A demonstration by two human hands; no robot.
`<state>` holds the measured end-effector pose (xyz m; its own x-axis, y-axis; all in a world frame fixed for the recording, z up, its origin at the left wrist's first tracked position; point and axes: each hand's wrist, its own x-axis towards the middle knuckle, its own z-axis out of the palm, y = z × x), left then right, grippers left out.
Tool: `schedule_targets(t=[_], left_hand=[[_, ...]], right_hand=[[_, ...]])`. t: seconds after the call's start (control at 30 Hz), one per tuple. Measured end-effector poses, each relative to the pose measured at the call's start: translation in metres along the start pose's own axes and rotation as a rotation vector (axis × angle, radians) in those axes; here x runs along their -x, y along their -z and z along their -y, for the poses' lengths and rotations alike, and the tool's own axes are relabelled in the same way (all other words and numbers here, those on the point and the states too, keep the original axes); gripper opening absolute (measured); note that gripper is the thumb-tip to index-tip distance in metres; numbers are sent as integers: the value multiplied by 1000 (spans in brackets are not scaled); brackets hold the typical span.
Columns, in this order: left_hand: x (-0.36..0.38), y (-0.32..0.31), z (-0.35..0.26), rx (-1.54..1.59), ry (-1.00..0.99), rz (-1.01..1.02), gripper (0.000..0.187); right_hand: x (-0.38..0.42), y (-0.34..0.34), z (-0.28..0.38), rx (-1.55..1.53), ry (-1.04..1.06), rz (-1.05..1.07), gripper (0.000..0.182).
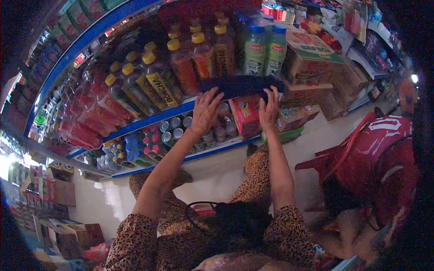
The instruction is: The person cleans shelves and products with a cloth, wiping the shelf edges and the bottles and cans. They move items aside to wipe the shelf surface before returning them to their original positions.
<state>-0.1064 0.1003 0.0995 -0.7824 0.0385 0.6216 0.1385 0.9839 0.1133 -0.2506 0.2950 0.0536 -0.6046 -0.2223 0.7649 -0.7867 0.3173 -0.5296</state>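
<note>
A dark navy cloth [242,86] lies stretched along the front edge of a blue-edged shelf [181,109]. My left hand [208,108] has its fingers curled over the left end of the cloth. The right end is under the bent fingers of my right hand [270,106]. Just behind the cloth stand green bottles with blue caps [254,52] and yellow-capped drink bottles [199,52]. A yellow-labelled Boncha bottle [162,86] leans to the left of my left hand. Below the cloth, a red-orange box [246,116] sits on the lower shelf.
Cans [176,128] and small bottles line the lower shelf. Cardboard boxes [314,67] are stacked at the shelf's right end. At the right, a person in a red shirt [379,135] is beside a red plastic chair [318,165]. More cartons [68,239] stand on the floor at lower left.
</note>
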Motion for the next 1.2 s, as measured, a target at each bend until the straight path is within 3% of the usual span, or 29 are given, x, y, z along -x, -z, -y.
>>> schedule_targets(t=[0.2, 0.53, 0.83, 0.93, 1.13, 1.2], left_hand=[[-10, -7, 2, 10, 68, -180, 47], [-31, 4, -9, -117, 145, -139, 34], [-33, -5, -4, -190, 104, -173, 21], [-28, -6, -5, -236, 59, -207, 19], [-20, 5, -15, -225, 67, -158, 15], [-12, 13, -24, -236, 50, -202, 15]], right_hand=[[12, -4, -3, -108, -61, -65, 39], [-3, 4, 2, -328, -237, -65, 46], [-9, 3, -18, -184, -168, -149, 31], [-7, 6, -25, -154, -275, -84, 24], [8, 10, -32, -237, -173, -101, 20], [15, 19, -32, -205, -256, 23, 19]])
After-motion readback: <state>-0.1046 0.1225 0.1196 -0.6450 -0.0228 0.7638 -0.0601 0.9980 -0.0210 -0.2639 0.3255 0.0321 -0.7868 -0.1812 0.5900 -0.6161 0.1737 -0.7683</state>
